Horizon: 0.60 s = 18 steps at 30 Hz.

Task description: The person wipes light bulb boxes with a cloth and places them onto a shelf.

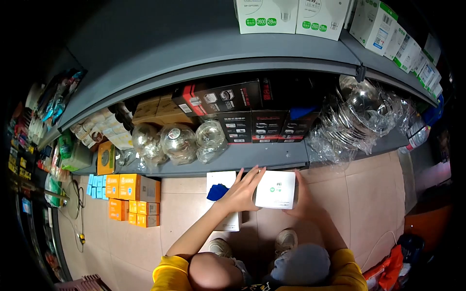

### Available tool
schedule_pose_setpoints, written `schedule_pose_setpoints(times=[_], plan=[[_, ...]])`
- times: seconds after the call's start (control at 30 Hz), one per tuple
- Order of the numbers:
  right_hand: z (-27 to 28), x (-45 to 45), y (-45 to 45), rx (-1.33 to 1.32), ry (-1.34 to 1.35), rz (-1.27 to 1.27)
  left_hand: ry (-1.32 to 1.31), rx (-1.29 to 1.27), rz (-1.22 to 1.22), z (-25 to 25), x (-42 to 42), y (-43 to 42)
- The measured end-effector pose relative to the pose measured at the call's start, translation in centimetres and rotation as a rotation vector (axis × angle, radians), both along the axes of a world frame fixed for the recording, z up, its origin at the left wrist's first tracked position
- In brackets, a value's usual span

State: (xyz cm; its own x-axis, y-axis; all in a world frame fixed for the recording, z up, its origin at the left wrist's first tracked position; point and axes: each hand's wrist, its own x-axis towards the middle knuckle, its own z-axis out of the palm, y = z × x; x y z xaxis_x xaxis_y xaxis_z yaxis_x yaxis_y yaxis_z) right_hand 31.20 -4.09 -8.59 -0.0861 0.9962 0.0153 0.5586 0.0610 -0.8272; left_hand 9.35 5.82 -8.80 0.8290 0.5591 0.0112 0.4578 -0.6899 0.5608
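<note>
A small white box [275, 190] with a green round mark and fine print is held between my two hands, above the tiled floor and in front of my shoes. My left hand [241, 193] presses its left side with fingers stretched along it. On the right side my right hand [304, 200] grips it, partly hidden behind the box. Under my left wrist stands another white box [228, 223] on the floor, partly covered by my hand and forearm. A crumpled dark blue cloth [216, 192] lies on top of it.
Orange boxes [138, 186] and small light-blue boxes [97, 186] are stacked on the floor at left. The low shelf [262, 157] holds black boxes [236, 127], plastic-wrapped metal bowls [357, 116] and round wrapped items [177, 143]. White-green bulb boxes [268, 14] stand above. A red bag [392, 269] lies lower right.
</note>
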Motion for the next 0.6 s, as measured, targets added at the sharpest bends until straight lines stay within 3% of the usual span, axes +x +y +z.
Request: schedule_pose_setpoints(times=[0.1,0.3,0.33,0.43,0.6], plan=[[1.4,0.8,0.2,0.165,0.013,0.05,-0.026,-0.021,0.019,3.2,0.1,0.0],[7.9,0.6,0.2,0.085,0.308,0.052,-0.308,-0.395,0.12,9.5,-1.4,-0.7],[8.5,0.5,0.3,0.109,0.387,0.059,-0.309,-0.389,0.119,9.7,-1.7,-0.8],[11.1,-0.6,0.7,0.141,0.463,0.09,-0.679,-0.459,0.095,10.1,-2.5,-1.0],[14.3,-3.0,2.4,0.19,0.597,0.217,-0.684,-0.412,0.132,11.7,-5.6,-1.9]])
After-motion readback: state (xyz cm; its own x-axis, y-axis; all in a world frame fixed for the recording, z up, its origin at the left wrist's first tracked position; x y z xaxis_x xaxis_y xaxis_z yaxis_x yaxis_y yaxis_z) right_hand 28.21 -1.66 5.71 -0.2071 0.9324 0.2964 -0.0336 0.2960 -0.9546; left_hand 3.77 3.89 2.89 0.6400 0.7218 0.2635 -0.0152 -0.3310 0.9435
